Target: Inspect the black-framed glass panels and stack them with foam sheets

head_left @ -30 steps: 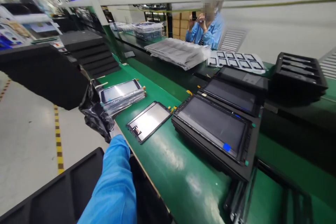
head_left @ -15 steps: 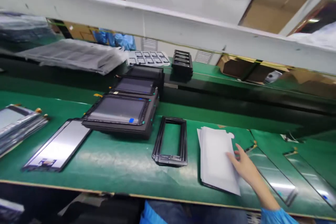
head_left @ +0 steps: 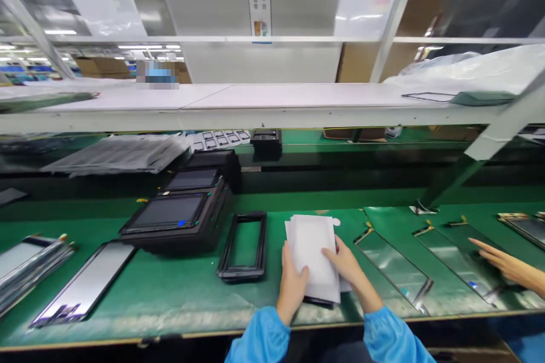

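A stack of white sheets (head_left: 313, 244) lies on the green bench (head_left: 179, 295) in front of me. My left hand (head_left: 292, 283) grips the stack's left edge, fingers curled onto the top sheet. Over on the right side of the stack, my right hand (head_left: 347, 264) rests with its fingers pressed on the top sheet. A pile of black rectangular frames (head_left: 243, 245) sits just left of the sheets.
Black trays holding display screens (head_left: 170, 212) are stacked further left. A loose glass panel (head_left: 83, 289) and a pile of panels (head_left: 25, 264) lie at far left. Several panels (head_left: 394, 264) lie to the right, where another person's hand (head_left: 506, 264) reaches in. A shelf (head_left: 255, 105) runs overhead.
My view swung from the left end of the bench to straight ahead. My left hand left the black bag and came onto the white sheets beside my right hand. Another person's hand appeared at right.
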Action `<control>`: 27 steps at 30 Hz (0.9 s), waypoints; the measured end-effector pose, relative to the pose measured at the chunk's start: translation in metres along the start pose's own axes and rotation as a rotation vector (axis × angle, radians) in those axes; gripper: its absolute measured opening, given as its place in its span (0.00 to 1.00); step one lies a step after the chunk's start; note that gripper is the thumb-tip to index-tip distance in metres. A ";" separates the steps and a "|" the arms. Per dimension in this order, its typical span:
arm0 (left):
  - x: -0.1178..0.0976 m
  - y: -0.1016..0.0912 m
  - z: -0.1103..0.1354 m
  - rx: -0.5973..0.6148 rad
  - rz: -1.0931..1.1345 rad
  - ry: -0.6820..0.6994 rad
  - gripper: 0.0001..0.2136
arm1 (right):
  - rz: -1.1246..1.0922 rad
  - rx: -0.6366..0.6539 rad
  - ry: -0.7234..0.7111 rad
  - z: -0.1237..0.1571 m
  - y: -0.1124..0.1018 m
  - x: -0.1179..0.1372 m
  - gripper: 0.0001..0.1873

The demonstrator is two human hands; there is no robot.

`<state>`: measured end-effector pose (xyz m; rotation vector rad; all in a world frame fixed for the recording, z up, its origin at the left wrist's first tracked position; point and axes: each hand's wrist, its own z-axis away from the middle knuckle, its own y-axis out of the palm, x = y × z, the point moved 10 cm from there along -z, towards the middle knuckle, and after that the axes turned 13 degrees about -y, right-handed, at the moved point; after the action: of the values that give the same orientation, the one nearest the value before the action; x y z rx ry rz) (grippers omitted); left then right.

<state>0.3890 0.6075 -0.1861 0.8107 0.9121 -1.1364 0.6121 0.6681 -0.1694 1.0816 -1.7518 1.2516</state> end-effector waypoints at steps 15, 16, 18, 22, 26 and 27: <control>-0.105 -0.005 0.015 0.118 0.050 0.357 0.40 | -0.366 -0.070 -0.264 0.028 -0.020 0.074 0.46; -0.110 -0.004 0.019 0.139 0.029 0.392 0.42 | -0.376 -0.059 -0.282 0.029 -0.022 0.080 0.50; -0.118 -0.001 0.025 0.175 0.001 0.459 0.46 | -0.395 -0.045 -0.307 0.026 -0.025 0.091 0.58; -0.128 0.003 0.024 0.193 0.058 0.497 0.45 | -0.432 -0.068 -0.318 0.011 -0.036 0.112 0.59; -0.141 0.003 0.020 0.148 0.162 0.505 0.37 | -0.414 -0.101 -0.253 -0.013 -0.045 0.124 0.37; -0.144 0.002 0.019 0.132 0.187 0.506 0.34 | -0.398 -0.104 -0.228 -0.020 -0.047 0.125 0.30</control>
<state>0.3711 0.6469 -0.0469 1.3002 1.1542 -0.8449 0.6074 0.6510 -0.0358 1.4693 -1.6357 0.8109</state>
